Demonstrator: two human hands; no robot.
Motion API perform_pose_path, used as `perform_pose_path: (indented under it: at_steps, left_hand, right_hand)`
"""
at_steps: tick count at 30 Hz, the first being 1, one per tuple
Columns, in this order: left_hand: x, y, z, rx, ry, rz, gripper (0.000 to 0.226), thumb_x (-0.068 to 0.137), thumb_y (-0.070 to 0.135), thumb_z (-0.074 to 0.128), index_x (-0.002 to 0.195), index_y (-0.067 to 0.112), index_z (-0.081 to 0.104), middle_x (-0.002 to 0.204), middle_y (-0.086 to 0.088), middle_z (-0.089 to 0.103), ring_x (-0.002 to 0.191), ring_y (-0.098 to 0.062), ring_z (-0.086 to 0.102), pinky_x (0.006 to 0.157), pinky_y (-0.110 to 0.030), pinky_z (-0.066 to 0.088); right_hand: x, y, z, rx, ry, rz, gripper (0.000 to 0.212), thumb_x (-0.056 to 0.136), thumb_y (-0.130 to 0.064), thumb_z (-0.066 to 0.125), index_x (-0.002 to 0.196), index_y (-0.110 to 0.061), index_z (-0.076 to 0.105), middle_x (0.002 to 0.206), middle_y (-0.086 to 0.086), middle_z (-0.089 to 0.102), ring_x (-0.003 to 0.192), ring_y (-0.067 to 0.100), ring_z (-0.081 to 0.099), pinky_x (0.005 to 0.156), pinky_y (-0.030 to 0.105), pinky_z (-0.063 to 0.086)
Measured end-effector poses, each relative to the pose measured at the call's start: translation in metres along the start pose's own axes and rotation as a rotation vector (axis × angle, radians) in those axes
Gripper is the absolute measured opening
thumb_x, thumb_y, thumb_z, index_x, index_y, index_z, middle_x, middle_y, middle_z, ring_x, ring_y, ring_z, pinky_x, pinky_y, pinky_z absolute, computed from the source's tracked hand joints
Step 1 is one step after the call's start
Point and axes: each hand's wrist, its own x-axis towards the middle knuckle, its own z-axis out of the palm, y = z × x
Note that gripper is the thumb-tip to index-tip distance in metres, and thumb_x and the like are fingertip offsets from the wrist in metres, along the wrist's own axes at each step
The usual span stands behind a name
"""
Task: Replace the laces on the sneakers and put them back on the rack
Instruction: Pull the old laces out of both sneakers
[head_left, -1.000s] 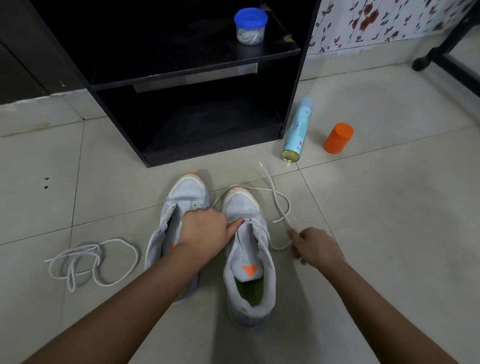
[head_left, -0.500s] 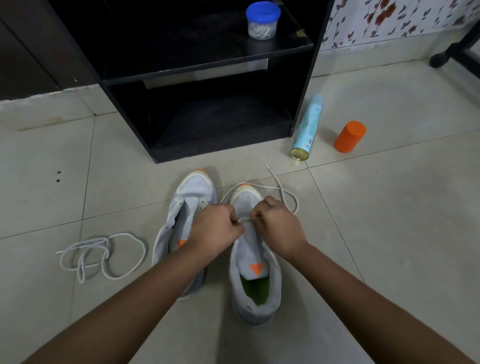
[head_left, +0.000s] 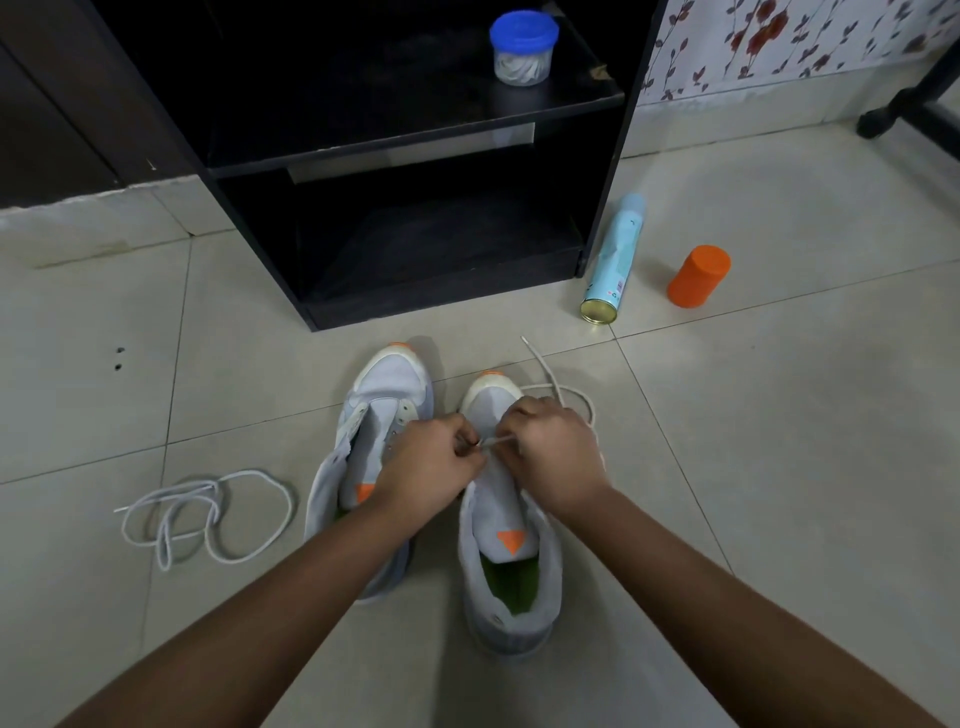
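A second ago the right hand (head_left: 550, 457) was out to the side of the right sneaker (head_left: 511, 587), pinching the lace (head_left: 582, 397) with a wide loop trailing on the floor. It has since come in over the sneaker's forefoot. Its fingertips now sit just beside those of the left hand (head_left: 431, 467), with a short stretch of lace between the two pinches. A left finger that pointed toward the tongue is now curled. The loop has shrunk and lies just beyond the right knuckles.
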Motion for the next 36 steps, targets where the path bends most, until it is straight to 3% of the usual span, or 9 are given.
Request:
perform_pose_path:
  at_steps: [2,8,11,15,18,24,28,31,36]
  left_hand:
    - [-0.001,0.0,0.001,0.012,-0.018,0.002,0.015,0.082,0.023,0.063,0.097,0.022,0.066,0.081,0.006,0.071,0.079,-0.013,0.065,0.07,-0.027,0.048]
    - [-0.001,-0.003,0.002,-0.025,-0.04,-0.017,0.015,0.085,0.023,0.063,0.099,0.021,0.066,0.078,0.01,0.064,0.08,-0.012,0.065,0.07,-0.025,0.047]
    - [0.001,-0.004,0.002,-0.023,-0.039,-0.007,0.015,0.085,0.024,0.063,0.1,0.021,0.066,0.078,0.01,0.063,0.081,-0.013,0.065,0.073,-0.027,0.049]
    - [0.0,-0.002,0.003,-0.002,-0.023,0.003,0.017,0.085,0.023,0.062,0.101,0.019,0.064,0.085,0.003,0.07,0.083,-0.015,0.064,0.074,-0.03,0.05]
    - [0.001,-0.005,0.005,-0.017,-0.033,0.004,0.017,0.086,0.023,0.061,0.101,0.018,0.064,0.082,0.005,0.069,0.082,-0.016,0.065,0.073,-0.03,0.05]
    - [0.002,-0.006,0.005,-0.023,-0.053,-0.007,0.018,0.086,0.025,0.06,0.103,0.021,0.065,0.086,0.006,0.069,0.084,-0.015,0.066,0.074,-0.03,0.051]
    - [0.003,-0.003,0.006,0.007,-0.032,0.012,0.02,0.086,0.024,0.06,0.104,0.019,0.065,0.092,0.002,0.072,0.086,-0.017,0.066,0.076,-0.032,0.051]
    - [0.003,-0.002,0.006,0.044,-0.012,0.019,0.02,0.086,0.024,0.059,0.104,0.019,0.065,0.087,-0.001,0.071,0.083,-0.02,0.065,0.072,-0.031,0.05]
    - [0.003,-0.002,0.005,0.04,-0.029,0.017,0.02,0.086,0.024,0.059,0.104,0.02,0.065,0.091,0.0,0.072,0.086,-0.018,0.065,0.072,-0.03,0.049]
  right_hand:
    - [0.002,0.009,0.001,-0.062,0.003,0.044,0.004,0.072,-0.014,0.071,0.074,-0.012,0.067,0.077,0.008,0.064,0.071,0.03,0.062,0.059,0.033,0.048]
    - [-0.023,0.087,-0.01,-0.085,0.067,0.703,0.023,0.095,-0.019,0.048,0.102,-0.006,0.065,0.108,0.014,0.06,0.099,0.036,0.055,0.075,0.038,0.047]
    - [-0.018,0.068,-0.007,-0.036,0.097,0.469,0.022,0.085,-0.019,0.062,0.106,-0.014,0.069,0.11,0.011,0.064,0.098,0.035,0.056,0.077,0.039,0.048]
    - [-0.003,0.007,0.006,0.002,-0.005,0.036,0.012,0.069,-0.023,0.068,0.08,-0.017,0.07,0.085,0.002,0.066,0.08,0.026,0.061,0.064,0.034,0.049]
    - [-0.001,0.017,0.007,-0.029,0.026,0.083,0.004,0.075,-0.017,0.066,0.074,-0.013,0.066,0.078,0.005,0.064,0.075,0.027,0.061,0.059,0.033,0.046]
    - [-0.021,0.093,-0.01,0.133,0.072,0.751,0.016,0.093,-0.023,0.053,0.098,-0.01,0.063,0.107,0.012,0.061,0.094,0.033,0.058,0.072,0.036,0.044]
    - [-0.019,0.063,-0.003,0.026,0.053,0.343,0.035,0.083,-0.022,0.062,0.118,-0.017,0.064,0.116,0.009,0.063,0.102,0.033,0.057,0.082,0.04,0.049]
    - [-0.01,0.019,0.006,-0.006,0.046,0.042,0.017,0.07,-0.019,0.066,0.087,-0.019,0.072,0.086,0.001,0.068,0.081,0.026,0.063,0.067,0.032,0.048]
    - [-0.004,0.038,0.006,-0.041,0.061,0.141,0.006,0.078,-0.009,0.065,0.083,-0.012,0.065,0.083,0.006,0.064,0.077,0.03,0.061,0.063,0.032,0.046]
